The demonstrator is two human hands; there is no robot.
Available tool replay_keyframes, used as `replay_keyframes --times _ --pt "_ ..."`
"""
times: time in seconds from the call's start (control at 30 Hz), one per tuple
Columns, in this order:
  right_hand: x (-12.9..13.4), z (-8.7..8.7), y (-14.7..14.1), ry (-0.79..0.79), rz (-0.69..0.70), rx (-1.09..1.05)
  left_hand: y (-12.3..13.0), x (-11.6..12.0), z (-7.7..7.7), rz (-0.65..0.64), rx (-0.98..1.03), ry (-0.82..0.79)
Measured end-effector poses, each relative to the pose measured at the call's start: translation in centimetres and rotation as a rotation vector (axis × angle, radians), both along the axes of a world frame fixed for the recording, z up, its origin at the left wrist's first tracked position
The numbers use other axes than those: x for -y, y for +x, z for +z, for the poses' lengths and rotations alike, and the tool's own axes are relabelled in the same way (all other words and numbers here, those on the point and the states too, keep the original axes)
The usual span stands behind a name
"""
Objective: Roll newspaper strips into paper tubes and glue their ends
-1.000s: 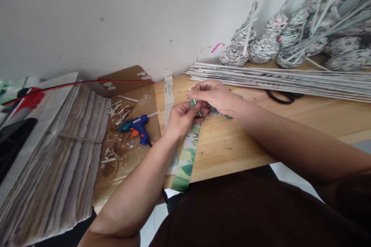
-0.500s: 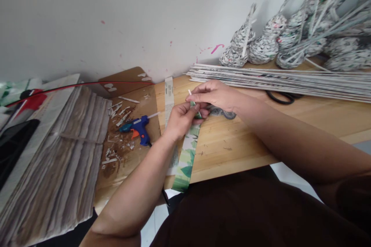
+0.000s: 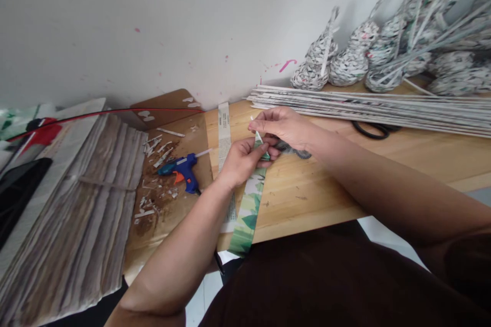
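Observation:
A long green-and-white printed paper strip (image 3: 249, 207) runs from my hands down over the table's front edge. My left hand (image 3: 244, 159) is closed on its upper end, thumb on top, where the paper folds into a narrow rolled point. Just above, my right hand (image 3: 279, 125) pinches the thin white tip of that roll between thumb and fingertips. Beneath the hands lies a newsprint strip (image 3: 223, 127), flat on the wooden table. Partly hidden behind my right hand is a dark, mesh-like item (image 3: 303, 154) whose kind I cannot make out.
A blue glue gun (image 3: 186, 168) lies left on a stained board (image 3: 199, 138) with paper scraps. Farther left is a tied stack of newspaper strips (image 3: 99, 199). Rolled paper sticks (image 3: 345, 104), black-handled scissors (image 3: 370, 130) and woven paper shapes (image 3: 353, 56) sit at the back right.
The paper's upper end has turned, so a wider green-and-white folded cone now shows between my hands instead of a thin white roll. Both hands stay in nearly the same place.

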State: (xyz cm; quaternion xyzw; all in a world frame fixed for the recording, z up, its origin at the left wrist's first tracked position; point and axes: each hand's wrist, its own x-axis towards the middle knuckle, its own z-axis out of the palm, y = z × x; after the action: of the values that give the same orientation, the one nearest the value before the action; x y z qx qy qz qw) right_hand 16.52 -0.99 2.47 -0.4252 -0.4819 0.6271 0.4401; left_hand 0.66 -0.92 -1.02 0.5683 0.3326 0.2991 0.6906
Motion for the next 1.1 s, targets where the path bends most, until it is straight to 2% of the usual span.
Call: replay_keyframes --times 0.1,0.27,0.4,0.43,0.53,0.6,0.77,0.83,0.97,1.1 --pt "-0.16 -0.09 0.2 0.004 0.053 0.014 0.06 0.03 0.12 0.016 -0.003 -0.008" --pt "-0.41 -0.2 -0.34 0.021 -0.157 0.003 0.36 0.4 0.48 0.065 -0.064 0.012" --pt "-0.5 -0.23 -0.33 0.012 -0.222 0.005 0.27 0.32 0.45 0.047 -0.067 0.003" --pt "-0.5 -0.26 -0.2 0.008 -0.189 0.009 0.21 0.25 0.4 0.044 -0.058 -0.005" --pt "-0.48 -0.42 0.22 0.003 0.024 0.025 0.13 0.1 0.24 0.045 -0.038 -0.02" --pt "-0.48 -0.58 0.27 0.004 0.057 0.033 0.17 0.11 0.2 0.06 -0.044 -0.015" --pt "-0.56 -0.66 -0.17 0.005 -0.211 0.036 0.28 0.25 0.26 0.062 -0.087 0.015" --pt "-0.59 -0.54 -0.18 0.007 -0.205 0.035 0.25 0.23 0.28 0.053 -0.088 -0.002" --pt "-0.73 -0.34 0.04 0.0 -0.07 0.055 0.22 0.2 0.2 0.063 -0.078 -0.044" --pt "-0.99 -0.54 0.14 0.035 -0.253 0.052 0.32 0.26 0.08 0.047 -0.08 -0.015"
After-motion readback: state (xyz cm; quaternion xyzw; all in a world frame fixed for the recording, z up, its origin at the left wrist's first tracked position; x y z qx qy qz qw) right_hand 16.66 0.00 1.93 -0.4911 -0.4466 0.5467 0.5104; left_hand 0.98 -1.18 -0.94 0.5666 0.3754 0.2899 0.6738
